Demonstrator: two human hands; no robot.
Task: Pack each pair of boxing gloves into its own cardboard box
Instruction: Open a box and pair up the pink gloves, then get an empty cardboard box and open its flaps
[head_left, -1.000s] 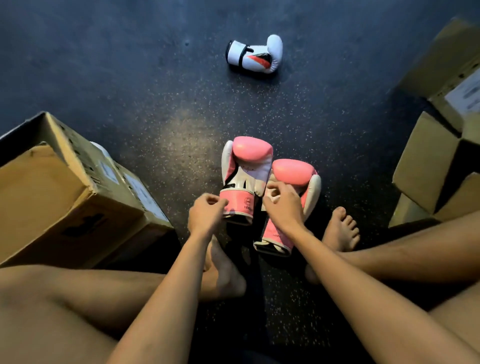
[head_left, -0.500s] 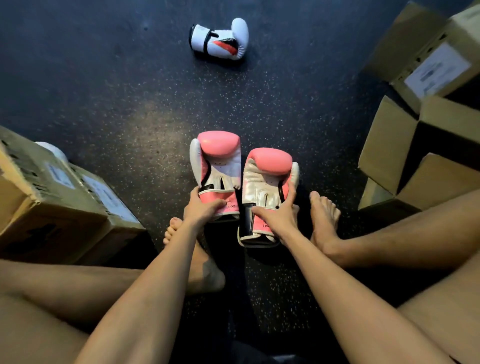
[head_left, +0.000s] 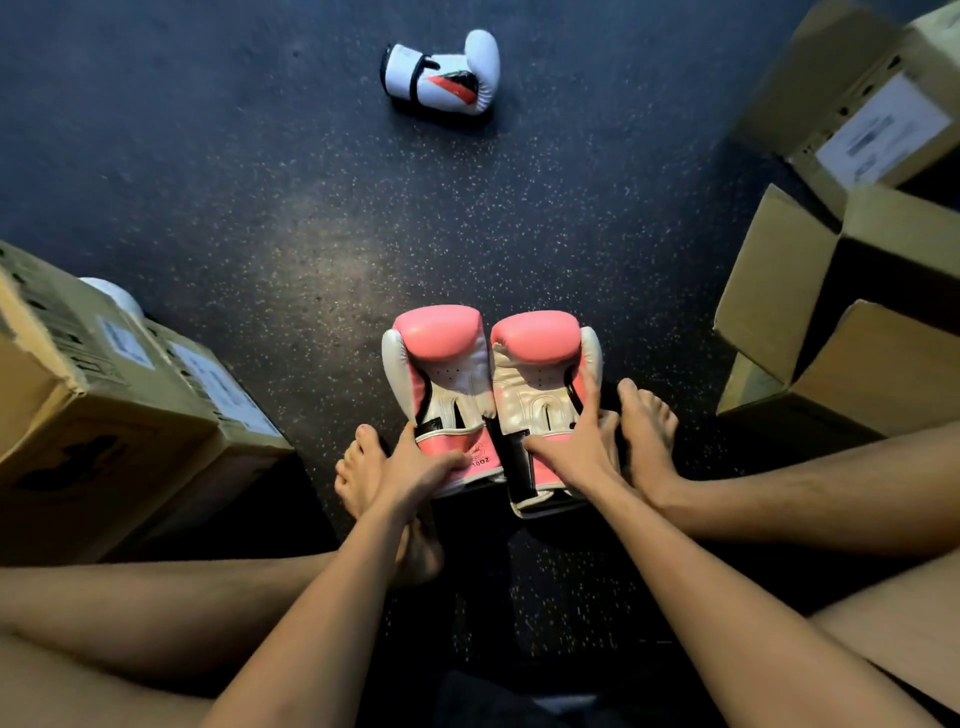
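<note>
Nearest to us, two bare forearms stretch out over folded legs, and that brings us straight to the action. The left hand (head_left: 415, 470) has its thumb laid across the cuff of the left pink glove (head_left: 441, 338) and its fingers wrapped round the cuff's outer side, a snug grip. The right hand (head_left: 576, 452) answers on the right pink glove (head_left: 535, 338). Its thumb lies flat over the pink cuff band and one finger stretches up the glove's outer edge. The rest tuck behind where we can't follow them, so it's a wide grasp, but it has that glove.

A bare foot sits by each hand. The left foot (head_left: 361, 467) is just outside the left glove's cuff and the right foot (head_left: 647, 431) is close against the right glove's outer side.

The two pink gloves are side by side over the dark speckled floor (head_left: 260, 197). Their palm sides face us, their inner edges touch and their padded ends point away. Neither is in a box. We can't tell whether they lie flat or are tipped up at the cuffs.

Left of the pair, well apart, sit labelled cardboard boxes (head_left: 130, 415), with something white and rounded (head_left: 111, 293) peeping from behind. Right of the pair an open cardboard box (head_left: 779, 291) spreads its flaps, dark inside. Beyond it is another box with a paper label (head_left: 852, 104).

Farthest out, well beyond the pink pair, a lone white glove (head_left: 441, 78) lies on its side.
</note>
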